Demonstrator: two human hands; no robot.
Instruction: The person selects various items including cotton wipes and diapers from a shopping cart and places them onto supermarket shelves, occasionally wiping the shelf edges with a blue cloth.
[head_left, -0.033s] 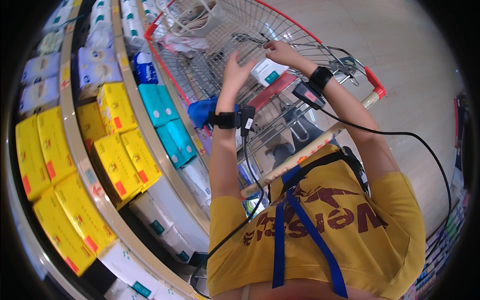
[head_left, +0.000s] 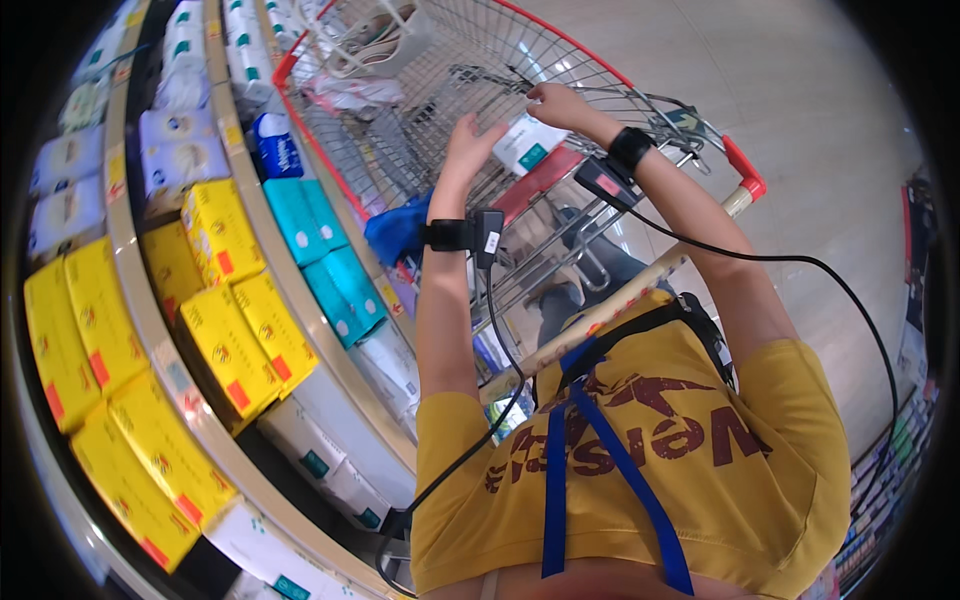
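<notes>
A white pack of tissues (head_left: 528, 144) with a teal patch lies in the near part of a wire shopping cart (head_left: 598, 47), by the red flap (head_left: 541, 184). At the pack's left side is my left hand (head_left: 470, 146), its thumb spread from the fingers and pointing at the pack. Whether the thumb touches it, I cannot tell. Over the pack's far right edge, my right hand (head_left: 562, 104) has its fingers loosely bent, and nothing shows between them. Both wrists wear black straps with small boxes.
Shelves on the left carry yellow boxes (head_left: 222, 333), teal packs (head_left: 342, 291) and lilac packs (head_left: 183, 152). The cart also holds a white basket (head_left: 395, 50), a pink-and-white plastic bag (head_left: 355, 93) and a blue item (head_left: 398, 230). A black cable (head_left: 800, 258) runs from my right wrist.
The view has shifted slightly, so the shelves and cart appear a little further left. Both hands stay beside the tissue pack.
</notes>
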